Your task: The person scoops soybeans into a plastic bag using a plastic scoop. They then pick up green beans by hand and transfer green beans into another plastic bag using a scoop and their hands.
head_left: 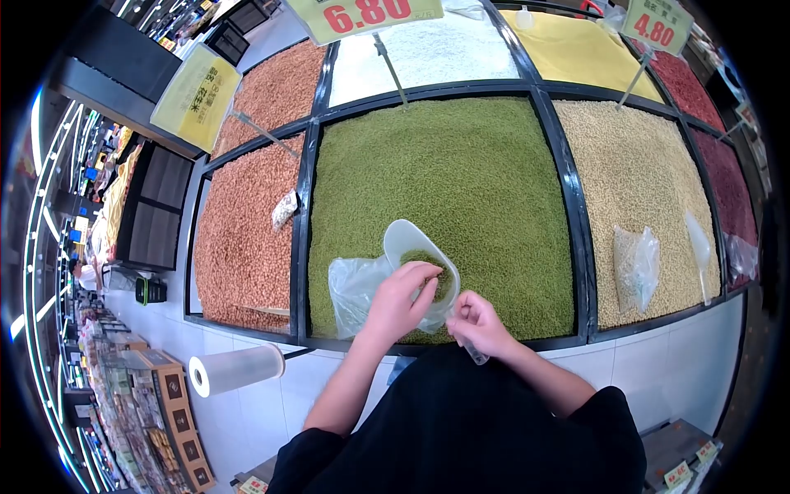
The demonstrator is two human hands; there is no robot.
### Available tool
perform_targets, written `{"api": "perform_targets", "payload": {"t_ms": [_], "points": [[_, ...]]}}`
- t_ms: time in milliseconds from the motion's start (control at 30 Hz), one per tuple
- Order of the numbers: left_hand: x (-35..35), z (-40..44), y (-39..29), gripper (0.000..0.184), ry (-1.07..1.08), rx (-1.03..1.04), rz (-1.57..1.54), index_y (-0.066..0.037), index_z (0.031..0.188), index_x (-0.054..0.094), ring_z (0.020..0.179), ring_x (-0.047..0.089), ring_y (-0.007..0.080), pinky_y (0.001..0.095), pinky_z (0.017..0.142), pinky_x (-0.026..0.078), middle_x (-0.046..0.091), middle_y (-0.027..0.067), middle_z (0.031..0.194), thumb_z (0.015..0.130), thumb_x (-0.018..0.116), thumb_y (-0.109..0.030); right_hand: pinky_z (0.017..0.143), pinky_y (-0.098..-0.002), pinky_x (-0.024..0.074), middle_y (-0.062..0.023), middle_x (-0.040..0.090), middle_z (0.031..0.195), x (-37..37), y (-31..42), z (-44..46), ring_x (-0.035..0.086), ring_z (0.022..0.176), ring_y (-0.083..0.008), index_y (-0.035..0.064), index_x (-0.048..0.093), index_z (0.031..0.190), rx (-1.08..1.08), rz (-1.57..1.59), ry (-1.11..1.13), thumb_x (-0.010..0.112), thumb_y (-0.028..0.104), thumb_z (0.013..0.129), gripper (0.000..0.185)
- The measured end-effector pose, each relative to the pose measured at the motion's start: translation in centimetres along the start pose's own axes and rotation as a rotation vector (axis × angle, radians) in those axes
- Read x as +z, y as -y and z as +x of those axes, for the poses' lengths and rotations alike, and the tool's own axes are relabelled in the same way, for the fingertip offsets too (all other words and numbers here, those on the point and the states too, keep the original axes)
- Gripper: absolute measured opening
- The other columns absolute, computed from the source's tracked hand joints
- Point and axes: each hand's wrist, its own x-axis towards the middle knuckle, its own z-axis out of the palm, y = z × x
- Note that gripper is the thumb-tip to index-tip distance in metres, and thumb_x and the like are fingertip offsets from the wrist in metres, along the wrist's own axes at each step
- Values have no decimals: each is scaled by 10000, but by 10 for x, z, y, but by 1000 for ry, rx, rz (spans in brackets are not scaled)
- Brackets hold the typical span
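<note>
A clear scoop (pixel 398 239) with some green beans in it lies over the bin of green beans (pixel 436 165). Around its handle, at the front of the bin, my right hand (pixel 479 323) is closed. My left hand (pixel 403 300) is over the scoop's opening, its fingers bent and the fingertips at the beans inside; whether they pinch any beans cannot be made out. Beside the scoop, to the left, a clear plastic bag (pixel 352 290) lies on the beans, partly behind my left hand and wrist.
Black dividers (pixel 578 239) separate the bins. Peanuts (pixel 243 239) are on the left, pale beans (pixel 634 165) on the right with a filled bag (pixel 635 267) and another scoop (pixel 699 247). Price signs (pixel 197 99) stand on poles. A bag roll (pixel 237 370) sticks out at the front left.
</note>
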Motion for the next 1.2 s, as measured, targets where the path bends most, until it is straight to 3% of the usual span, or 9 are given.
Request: {"api": "perform_targets", "payload": {"t_ms": [133,267,433,567,733,833,1067,1133,1200], "points": [[-2,-5,-2,160,-93,-15,-88,14,1045,688,806,673,202,296,703,539,693,126,948,886,671,10,497,-239,463,-56,620,783,-10,1,-2,573,562,-101,77,447,998,4,41,-83,631,52,956,190],[-1,-21,14,134,-133,-41,-87,-5,1017,688,739,663,168,283,617,515,670,98,888,887,695,-35,482,-243,457,-57,626,767,-28,20,-12,565,543,-104,83,463,981,62,10,-124,628,69,953,167],[6,-56,36,175,-260,-312,-52,-16,795,610,555,482,128,264,506,372,569,45,682,873,747,-91,465,-227,449,-70,675,751,-68,65,-29,570,519,-96,70,514,961,225,-179,-38,659,103,929,151],[11,-75,47,329,-287,-459,-25,-26,690,542,507,419,137,285,494,373,503,46,587,864,779,-175,469,-220,451,-90,705,783,-92,91,-41,579,526,-89,59,533,972,374,-268,115,680,112,910,168],[21,-83,43,443,-172,-538,319,-48,636,553,501,537,263,388,511,435,532,103,559,852,770,-368,472,-222,450,-80,706,791,-86,97,-33,573,523,-86,51,546,984,458,-357,206,679,132,918,169],[26,-81,42,385,-137,-563,316,-44,658,582,546,589,310,415,525,453,571,120,584,863,738,-329,471,-226,449,-76,706,796,-77,88,-23,572,524,-85,47,552,992,473,-367,222,680,147,921,178],[30,-90,53,293,-162,-517,172,-30,692,594,556,587,297,410,543,459,573,118,601,862,709,-240,464,-237,446,-66,697,787,-61,54,8,565,525,-86,46,554,996,449,-401,235,682,172,926,192],[29,-90,49,238,-186,-514,150,-20,717,613,497,526,188,330,502,412,537,78,551,854,742,-168,469,-242,449,-63,692,782,-54,50,17,566,528,-91,47,553,995,463,-435,242,679,175,928,192],[25,-91,44,226,-194,-516,159,-37,738,622,527,549,222,356,522,436,553,87,591,853,742,-191,478,-248,455,-65,692,780,-48,49,24,570,532,-97,47,551,1003,472,-466,290,677,178,929,196]]}}
